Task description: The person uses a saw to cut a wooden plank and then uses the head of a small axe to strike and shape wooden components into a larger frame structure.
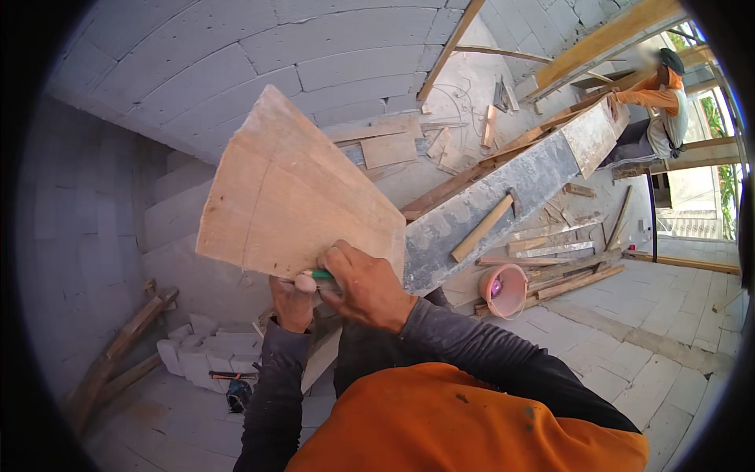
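A wide light-brown wooden board (314, 185) tilts up in front of me, with a thin pencil line across its far left part. At the board's near edge, my left hand (293, 303) grips it, the thumb by the edge and the other fingers mostly hidden. My right hand (368, 287) is closed round a short green pencil (321, 274), resting against the lower part of the board. One end of the pencil reaches the left thumb; its tip is hard to make out.
A hammer (481, 230) lies on a long grey-stained plank (503, 193). Beyond, a person in orange sleeves (664, 98) has a hand at the plank's far end. A pink bucket (513, 287) stands beside stacked timber (578, 285). Broken blocks (208, 350) and a power tool (238, 393) lie lower left.
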A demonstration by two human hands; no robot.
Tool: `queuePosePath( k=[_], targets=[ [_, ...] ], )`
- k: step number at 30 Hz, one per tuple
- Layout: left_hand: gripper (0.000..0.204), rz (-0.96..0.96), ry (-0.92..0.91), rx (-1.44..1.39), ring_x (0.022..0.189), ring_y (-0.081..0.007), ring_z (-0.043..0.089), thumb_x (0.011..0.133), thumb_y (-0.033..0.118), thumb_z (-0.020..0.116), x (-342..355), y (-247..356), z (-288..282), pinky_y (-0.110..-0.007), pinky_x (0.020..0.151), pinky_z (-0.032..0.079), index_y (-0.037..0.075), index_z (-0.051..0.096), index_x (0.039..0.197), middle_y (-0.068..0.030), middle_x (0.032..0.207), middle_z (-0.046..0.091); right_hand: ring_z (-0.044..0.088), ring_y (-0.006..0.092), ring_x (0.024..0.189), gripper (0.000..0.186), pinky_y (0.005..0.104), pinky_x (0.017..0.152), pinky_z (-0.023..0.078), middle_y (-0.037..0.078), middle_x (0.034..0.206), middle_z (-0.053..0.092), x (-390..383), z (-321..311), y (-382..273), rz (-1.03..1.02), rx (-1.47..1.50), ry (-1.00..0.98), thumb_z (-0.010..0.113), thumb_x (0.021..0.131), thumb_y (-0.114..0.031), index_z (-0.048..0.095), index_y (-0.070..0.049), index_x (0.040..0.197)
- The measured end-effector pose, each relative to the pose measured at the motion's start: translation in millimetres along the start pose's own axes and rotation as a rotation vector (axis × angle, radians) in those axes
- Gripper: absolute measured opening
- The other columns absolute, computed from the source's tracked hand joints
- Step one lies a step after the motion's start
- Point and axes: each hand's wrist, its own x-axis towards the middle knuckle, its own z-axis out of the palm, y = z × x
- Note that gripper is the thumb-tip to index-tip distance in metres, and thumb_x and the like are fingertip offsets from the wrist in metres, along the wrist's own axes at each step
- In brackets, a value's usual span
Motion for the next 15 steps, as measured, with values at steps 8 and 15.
queuePosePath(
  k=[8,15],
  targets=[
    [0.067,-0.403,0.138,-0.092,0.076,-0.0085,0.057,0.097,0.067,0.061,45,-14,29,-0.025,0.064,0.045,0.001,0.065,0.099,-0.0025,0.088,0.062,0.064,0.0355,0.095,0.046,0.0433,0.078,0.054,0.014,0.102,0.059,29,-49,37,0.015,-0.027,-0.026,0.079,0.087,-0.032,0.061,-0.004,0.12],
    [0.054,-0.557,0.283,-0.079,0.054,-0.0052,0.042,0.104,0.059,0.054,42,-41,89,-0.023,0.049,0.033,0.006,0.06,0.102,0.0039,0.072,0.054,0.059,0.0182,0.074,0.043,0.0326,0.072,0.049,0.007,0.08,0.062,-41,-122,89,0.501,0.511,-0.058,0.062,0.104,-0.043,0.067,-0.001,0.109]
  ],
)
